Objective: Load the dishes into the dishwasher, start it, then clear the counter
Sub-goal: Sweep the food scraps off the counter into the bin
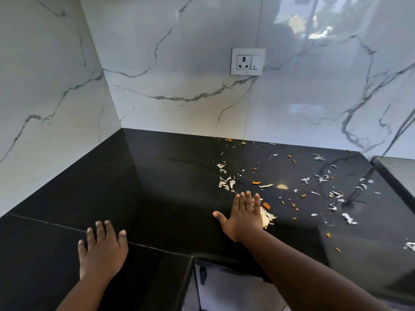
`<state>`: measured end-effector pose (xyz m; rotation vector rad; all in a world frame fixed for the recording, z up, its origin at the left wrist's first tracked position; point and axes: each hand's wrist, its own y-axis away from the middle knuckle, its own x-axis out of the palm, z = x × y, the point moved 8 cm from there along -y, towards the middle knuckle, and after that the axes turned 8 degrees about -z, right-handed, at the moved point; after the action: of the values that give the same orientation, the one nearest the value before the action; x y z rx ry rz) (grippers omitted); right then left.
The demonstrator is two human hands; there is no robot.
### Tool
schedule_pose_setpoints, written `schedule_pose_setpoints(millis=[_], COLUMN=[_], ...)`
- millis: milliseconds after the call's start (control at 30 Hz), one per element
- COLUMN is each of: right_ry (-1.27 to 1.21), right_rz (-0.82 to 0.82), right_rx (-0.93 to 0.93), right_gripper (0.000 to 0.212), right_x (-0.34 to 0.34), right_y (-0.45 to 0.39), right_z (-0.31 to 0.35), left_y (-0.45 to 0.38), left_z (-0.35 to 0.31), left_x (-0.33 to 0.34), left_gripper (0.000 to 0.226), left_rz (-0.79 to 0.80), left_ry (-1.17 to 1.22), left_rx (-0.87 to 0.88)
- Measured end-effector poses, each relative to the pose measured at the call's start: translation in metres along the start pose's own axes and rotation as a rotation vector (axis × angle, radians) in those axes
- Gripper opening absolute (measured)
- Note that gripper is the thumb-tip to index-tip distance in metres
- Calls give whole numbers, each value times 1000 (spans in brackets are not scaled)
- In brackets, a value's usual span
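A glossy black corner counter point(157, 180) carries scattered vegetable scraps point(321, 178), white shreds and small orange bits, over its right half. My right hand point(243, 215) lies flat on the counter with straight fingers, its outer edge against a small heap of pale shreds point(268, 218). My left hand point(102, 245) rests palm down on the bare left part of the counter, fingers spread and holding nothing. No dishes or dishwasher are in view.
White marble-look walls point(179, 90) meet in the corner behind the counter. A wall socket with a switch point(248, 61) sits on the back wall. A white cabinet door with a dark handle point(203, 274) shows below the counter's inner corner. A dark raised edge point(390, 173) borders the right.
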<state>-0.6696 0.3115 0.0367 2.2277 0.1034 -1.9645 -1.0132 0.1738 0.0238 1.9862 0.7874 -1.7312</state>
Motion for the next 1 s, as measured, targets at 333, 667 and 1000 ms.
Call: schedule_pose_setpoints(millis=[333,667,1000], right_ry=[-200,-390,-307], right_rz=[-130,-306,-443], right_rx=[-68,23,-417], right_gripper=[82,26,24], right_x=[-22,-54,-25], right_y=[16,40,93], right_z=[-35,-125,-113], left_y=[16,81,84], left_z=[-13,-195,-259], left_x=[-6,14,32], left_gripper=[65,74,72], left_rz=[36,101,32], left_ry=[-3,97,54], left_rx=[75,573,500])
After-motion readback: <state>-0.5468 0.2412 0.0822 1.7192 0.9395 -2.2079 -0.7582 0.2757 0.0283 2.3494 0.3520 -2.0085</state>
